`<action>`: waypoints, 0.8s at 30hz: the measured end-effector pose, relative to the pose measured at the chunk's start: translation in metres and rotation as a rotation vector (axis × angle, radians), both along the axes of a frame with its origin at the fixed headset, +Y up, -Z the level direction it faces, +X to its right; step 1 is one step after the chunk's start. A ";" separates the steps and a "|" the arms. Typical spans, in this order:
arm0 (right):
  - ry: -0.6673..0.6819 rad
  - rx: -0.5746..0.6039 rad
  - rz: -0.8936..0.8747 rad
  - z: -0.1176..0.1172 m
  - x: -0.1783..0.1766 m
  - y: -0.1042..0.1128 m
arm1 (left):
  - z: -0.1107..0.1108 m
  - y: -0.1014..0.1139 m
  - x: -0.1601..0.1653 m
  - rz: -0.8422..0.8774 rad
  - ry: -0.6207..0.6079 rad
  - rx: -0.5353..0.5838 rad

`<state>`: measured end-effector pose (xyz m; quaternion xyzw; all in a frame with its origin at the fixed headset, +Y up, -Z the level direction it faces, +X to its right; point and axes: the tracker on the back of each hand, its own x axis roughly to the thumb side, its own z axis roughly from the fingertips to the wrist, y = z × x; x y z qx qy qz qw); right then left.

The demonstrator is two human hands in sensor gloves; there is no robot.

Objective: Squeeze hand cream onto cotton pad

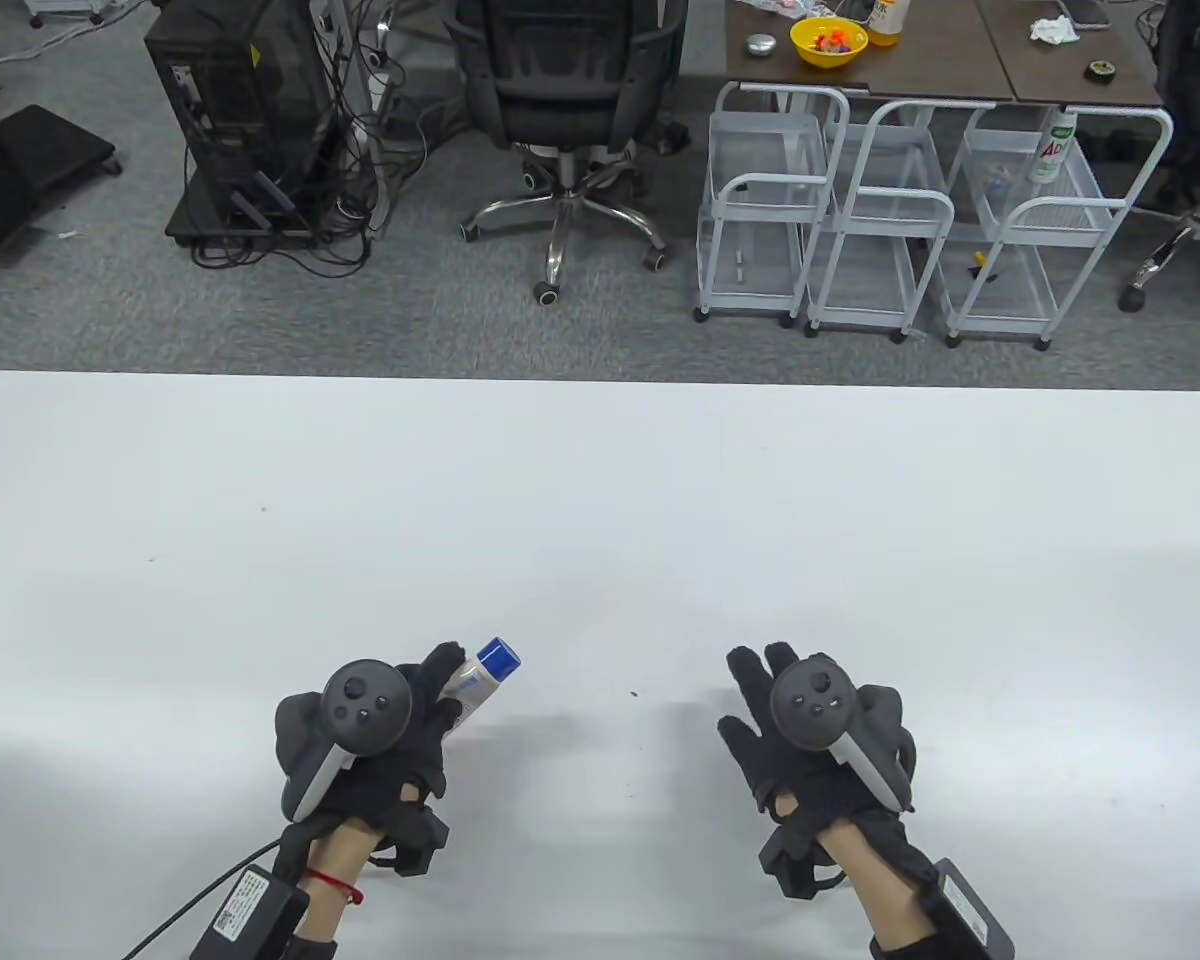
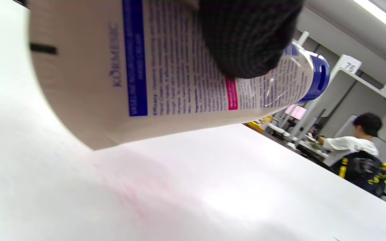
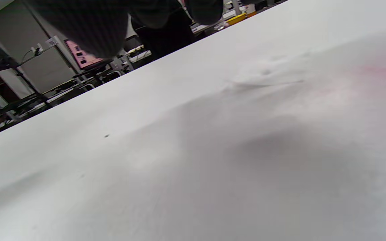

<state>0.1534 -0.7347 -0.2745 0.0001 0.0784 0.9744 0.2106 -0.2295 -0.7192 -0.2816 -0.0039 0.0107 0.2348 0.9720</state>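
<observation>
My left hand (image 1: 438, 690) grips a white hand cream tube (image 1: 472, 686) with a blue cap (image 1: 499, 655), held a little above the table with the cap pointing up and to the right. The left wrist view shows the tube (image 2: 166, 67) close up, with one gloved finger (image 2: 246, 36) pressed on it. My right hand (image 1: 760, 700) is empty, its fingers spread flat low over the table. In the right wrist view a faint flat white shape, perhaps the cotton pad (image 3: 266, 75), lies on the table beyond the fingers (image 3: 79, 23). I cannot make the pad out in the table view.
The white table (image 1: 600, 520) fills the lower half of the table view. Beyond its far edge stand an office chair (image 1: 570, 110), a computer tower (image 1: 230, 110) and white wire carts (image 1: 910, 220).
</observation>
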 end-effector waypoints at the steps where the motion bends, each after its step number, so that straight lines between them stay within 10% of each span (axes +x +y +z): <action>1: 0.024 0.017 -0.001 0.003 -0.005 0.001 | -0.003 -0.001 -0.005 -0.031 0.025 0.007; 24: 0.074 0.054 -0.062 0.003 -0.016 -0.006 | -0.033 -0.040 -0.018 -0.438 0.138 -0.203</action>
